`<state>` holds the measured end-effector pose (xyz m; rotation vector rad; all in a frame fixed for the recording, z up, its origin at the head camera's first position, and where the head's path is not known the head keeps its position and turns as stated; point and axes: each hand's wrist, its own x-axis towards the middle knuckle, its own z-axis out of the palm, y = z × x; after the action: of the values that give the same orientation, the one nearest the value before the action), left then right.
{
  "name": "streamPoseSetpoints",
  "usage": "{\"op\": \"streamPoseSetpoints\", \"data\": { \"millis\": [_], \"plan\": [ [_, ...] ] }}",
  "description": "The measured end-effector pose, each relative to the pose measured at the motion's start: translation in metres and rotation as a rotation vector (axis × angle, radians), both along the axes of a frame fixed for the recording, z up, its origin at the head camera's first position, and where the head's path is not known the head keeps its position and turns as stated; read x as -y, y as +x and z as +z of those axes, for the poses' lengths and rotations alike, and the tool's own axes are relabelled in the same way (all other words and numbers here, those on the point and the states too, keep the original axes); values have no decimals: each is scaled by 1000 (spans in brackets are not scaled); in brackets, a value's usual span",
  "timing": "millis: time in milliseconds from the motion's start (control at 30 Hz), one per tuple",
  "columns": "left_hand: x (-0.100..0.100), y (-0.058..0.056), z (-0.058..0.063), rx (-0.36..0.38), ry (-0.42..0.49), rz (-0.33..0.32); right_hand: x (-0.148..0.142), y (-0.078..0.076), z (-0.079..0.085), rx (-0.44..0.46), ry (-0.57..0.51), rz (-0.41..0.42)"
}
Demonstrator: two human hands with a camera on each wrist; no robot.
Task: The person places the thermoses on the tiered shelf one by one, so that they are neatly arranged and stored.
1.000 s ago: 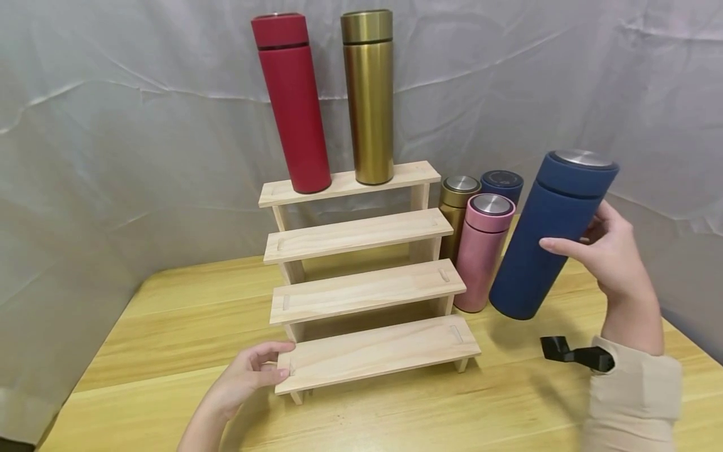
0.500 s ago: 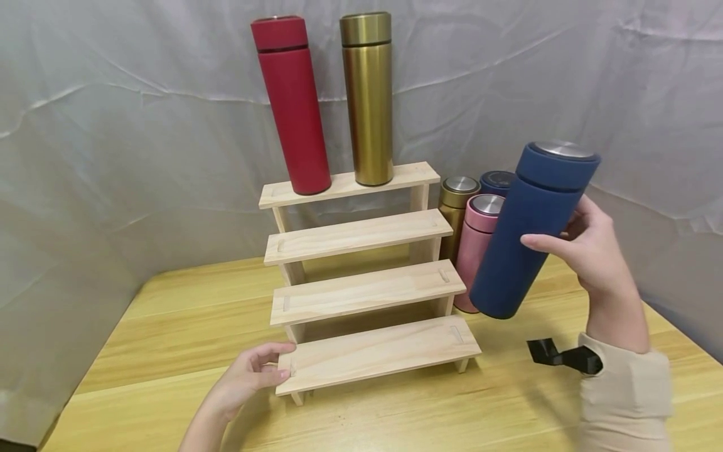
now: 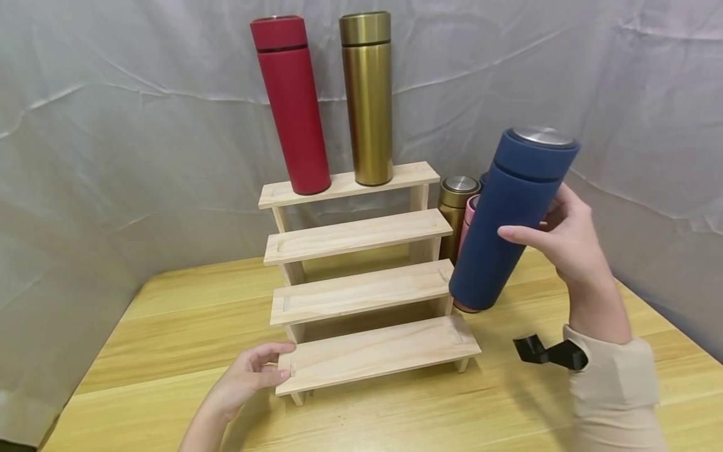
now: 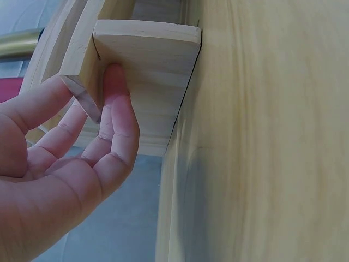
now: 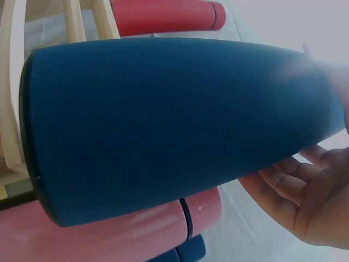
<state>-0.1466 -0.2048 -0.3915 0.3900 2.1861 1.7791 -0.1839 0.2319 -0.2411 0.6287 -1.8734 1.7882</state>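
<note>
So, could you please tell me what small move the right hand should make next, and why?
The right hand should probably lift the tilted blue bottle slightly and ease it left over the rack. In the head view its base overlaps only the right end of the second-lowest shelf, which holds no bottle, and the left hand grips the bottom shelf.

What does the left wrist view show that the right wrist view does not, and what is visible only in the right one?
Only the left wrist view shows the left hand, which holds the wooden rack at one end.
Only the right wrist view shows the right hand holding the large blue bottle, the pink bottle and part of a second blue bottle.
Both show parts of the rack and the red bottle, though the left shows just a sliver of red.
</note>
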Motion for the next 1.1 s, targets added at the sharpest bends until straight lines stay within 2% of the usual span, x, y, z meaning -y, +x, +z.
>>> {"op": "streamPoseSetpoints", "data": {
  "millis": [333, 700, 1100],
  "plan": [
    [1, 0, -1, 1, 8, -5, 22, -4, 11, -8, 7, 2],
    [0, 0, 0, -1, -4, 1, 45, -15, 18, 21, -12, 17],
    [1, 0, 0, -6, -2, -10, 75, -25, 25, 8, 3, -21]
  ]
}}
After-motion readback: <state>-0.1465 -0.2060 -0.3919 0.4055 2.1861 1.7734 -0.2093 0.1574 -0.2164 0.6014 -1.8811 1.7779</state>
